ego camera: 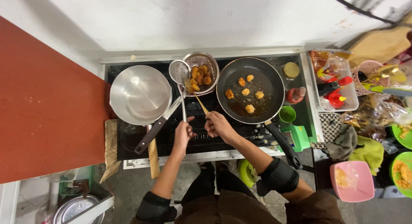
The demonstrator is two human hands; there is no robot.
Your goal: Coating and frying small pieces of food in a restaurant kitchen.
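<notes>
My left hand (183, 133) grips the long handle of a round metal skimmer (179, 71), whose head rests beside a metal strainer bowl (210, 60) holding several fried golden pieces (200, 77). My right hand (218, 125) holds a gold-handled fork (195, 96) with its tines at the fried pieces in the bowl. To the right, a black frying pan (270, 78) on the black stove (128, 138) holds several more fried pieces (245, 92) in oil.
An empty steel saucepan (139, 94) sits on the left of the stove, with a red wall (47, 108) beyond. On the right are a green cup (286, 114), red sauce bottles in a clear tray (339, 93), a pink bowl (352, 181) and green plates (402, 172).
</notes>
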